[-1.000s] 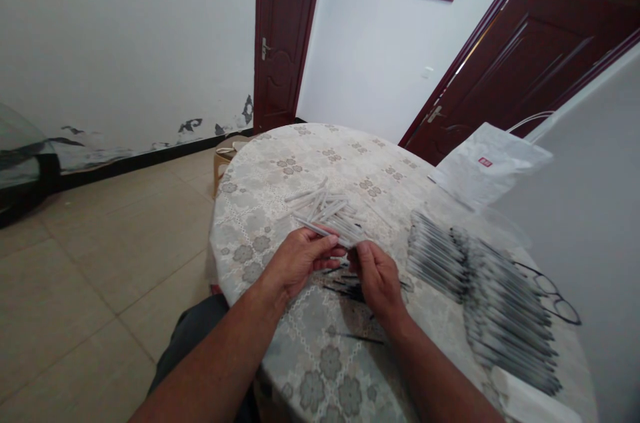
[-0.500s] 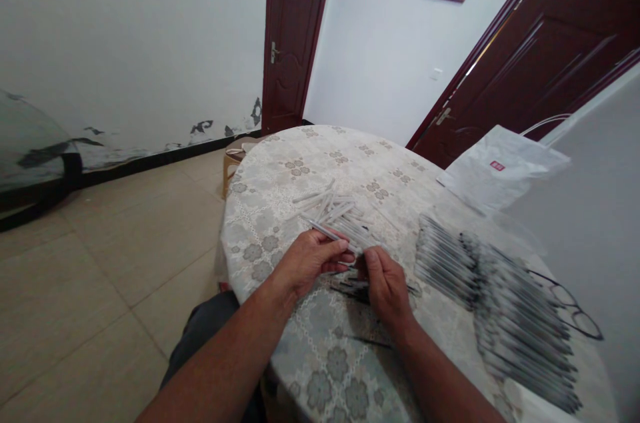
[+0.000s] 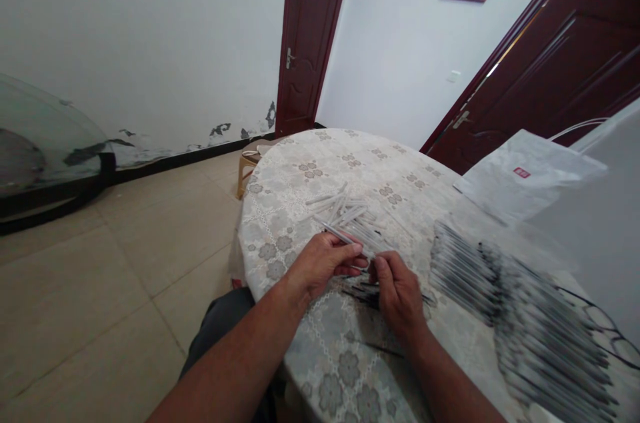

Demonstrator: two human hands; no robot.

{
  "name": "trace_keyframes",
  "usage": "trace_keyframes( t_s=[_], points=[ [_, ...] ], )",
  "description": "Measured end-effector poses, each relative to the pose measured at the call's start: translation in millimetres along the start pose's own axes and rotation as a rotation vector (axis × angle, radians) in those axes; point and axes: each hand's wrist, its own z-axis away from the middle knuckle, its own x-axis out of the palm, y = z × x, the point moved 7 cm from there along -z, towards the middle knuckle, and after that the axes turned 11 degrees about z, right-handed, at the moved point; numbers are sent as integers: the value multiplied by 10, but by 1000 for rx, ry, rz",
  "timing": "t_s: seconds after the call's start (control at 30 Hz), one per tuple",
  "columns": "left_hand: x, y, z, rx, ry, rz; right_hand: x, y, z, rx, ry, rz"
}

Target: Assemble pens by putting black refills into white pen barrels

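My left hand is closed on a slim pen-like tube, which tilts up to the left between thumb and fingers. Close on its right, my right hand has its thumb and forefinger pinched together at the tube's near end; whether it grips the tube or a small part is hidden. Beyond the hands lies a loose pile of whitish tubes. Thin black sticks like pen refills lie beneath and between my hands, partly covered by the right one.
Rows of grey pens with dark ends lie on the right of the patterned tablecloth, with a larger blurred batch nearer. Glasses and a white bag are at the right edge. A stool stands behind the table.
The whole view has shifted, so the table and hands appear farther right. Both hands keep nearly the same pose around the tube.
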Motion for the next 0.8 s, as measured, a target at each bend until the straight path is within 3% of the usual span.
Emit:
trace_keyframes(
  t_s=[0.13, 0.23, 0.47, 0.63, 0.8],
  points=[
    [2, -1, -7, 12, -9, -9, 18, 14, 0, 1, -34, -71],
    [-9, 13, -12, 27, 2, -8, -17, 17, 0, -20, 11, -115],
    [-6, 7, -17, 18, 2, -32, -38, -49, -8, -24, 15, -14],
    [5, 2, -14, 9, 4, -32, 22, -18, -10, 5, -34, -54],
    [7, 30, -7, 31, 9, -33, -17, -10, -10, -4, -1, -90]
  ],
)
